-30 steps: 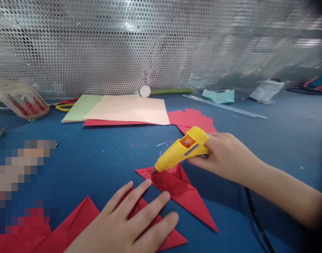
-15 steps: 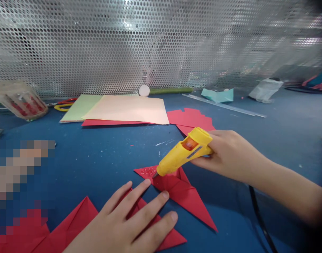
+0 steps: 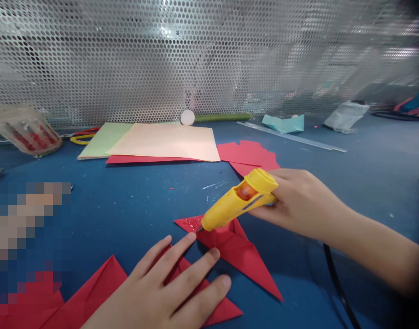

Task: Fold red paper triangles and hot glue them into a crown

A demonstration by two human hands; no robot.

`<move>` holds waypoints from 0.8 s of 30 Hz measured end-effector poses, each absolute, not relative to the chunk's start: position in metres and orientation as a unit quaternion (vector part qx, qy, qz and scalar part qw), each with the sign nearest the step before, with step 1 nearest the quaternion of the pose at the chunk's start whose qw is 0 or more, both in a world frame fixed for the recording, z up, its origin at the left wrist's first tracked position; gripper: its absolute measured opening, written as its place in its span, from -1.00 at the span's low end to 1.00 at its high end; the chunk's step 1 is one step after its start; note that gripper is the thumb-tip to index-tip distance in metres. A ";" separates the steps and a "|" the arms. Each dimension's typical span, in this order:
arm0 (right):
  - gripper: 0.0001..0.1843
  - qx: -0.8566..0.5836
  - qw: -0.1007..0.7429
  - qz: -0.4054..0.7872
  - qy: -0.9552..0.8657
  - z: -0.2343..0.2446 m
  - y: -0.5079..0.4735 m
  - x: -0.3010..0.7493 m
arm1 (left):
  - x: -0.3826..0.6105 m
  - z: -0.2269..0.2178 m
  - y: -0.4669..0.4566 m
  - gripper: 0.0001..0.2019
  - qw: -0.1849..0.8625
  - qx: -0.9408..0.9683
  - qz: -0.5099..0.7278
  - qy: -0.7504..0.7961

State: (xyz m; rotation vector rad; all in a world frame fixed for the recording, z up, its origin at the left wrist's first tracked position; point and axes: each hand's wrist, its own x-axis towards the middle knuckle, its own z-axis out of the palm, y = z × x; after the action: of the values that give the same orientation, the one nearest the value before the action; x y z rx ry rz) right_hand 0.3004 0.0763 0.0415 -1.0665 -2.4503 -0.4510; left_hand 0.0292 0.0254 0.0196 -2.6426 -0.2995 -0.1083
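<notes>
A yellow hot glue gun [image 3: 226, 205] is gripped in my right hand [image 3: 293, 201], its nozzle pointing down and left. The tip meets or hovers just over a folded red paper piece [image 3: 250, 265]; I cannot tell which. Shiny glue [image 3: 192, 223] covers that piece's left corner. My left hand [image 3: 175, 283] lies with fingers spread over a second folded red paper piece [image 3: 226, 313], mostly hidden below it. One of its fingertips touches or nearly touches the glued piece's edge. More folded red paper [image 3: 96, 288] lies left of this hand.
Coloured sheets [image 3: 164, 141], cut red paper [image 3: 250, 155] and clear glue sticks [image 3: 292, 137] lie farther back. A jar [image 3: 27, 130] stands left near yellow-handled scissors [image 3: 82, 138]. Perforated metal [image 3: 196, 59] closes off the back. A black cord [image 3: 336, 283] hangs below my right wrist. A pixelated area covers the lower left.
The glue gun has tilted slightly, and its nozzle has shifted a little to the left along the red paper. My left hand has stayed in place.
</notes>
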 end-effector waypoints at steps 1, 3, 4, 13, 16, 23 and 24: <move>-0.83 -0.384 0.214 -0.166 -0.883 0.042 0.077 0.300 | 0.030 0.020 0.026 -0.54 0.239 -0.964 -0.041 -0.110; -0.82 -0.382 0.212 -0.170 -0.884 0.042 0.077 0.300 | 0.031 0.020 0.026 -0.55 0.244 -0.962 -0.043 -0.112; -0.81 -0.383 0.213 -0.171 -0.883 0.042 0.077 0.299 | 0.031 0.019 0.026 -0.55 0.245 -0.962 -0.043 -0.111; -0.81 -0.455 0.257 -0.229 -0.821 0.042 0.074 0.297 | 0.020 0.010 0.024 -0.50 0.223 -0.966 -0.045 -0.126; -0.75 -0.465 0.252 -0.249 -0.811 0.040 0.076 0.299 | 0.017 0.007 0.025 -0.50 0.213 -0.967 -0.047 -0.129; -0.79 -0.439 0.212 -0.283 -0.826 0.039 0.079 0.301 | 0.016 0.007 0.025 -0.53 0.216 -0.965 -0.044 -0.141; -0.77 -0.430 0.208 -0.288 -0.830 0.041 0.079 0.302 | 0.016 0.007 0.025 -0.52 0.218 -0.965 -0.042 -0.137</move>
State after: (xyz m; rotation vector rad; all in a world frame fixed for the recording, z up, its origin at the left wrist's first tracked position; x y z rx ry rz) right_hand 0.3017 0.0790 0.0405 -1.1976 -2.3089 -0.8016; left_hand 0.0156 0.0251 0.0070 -2.6733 -0.3804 -0.1163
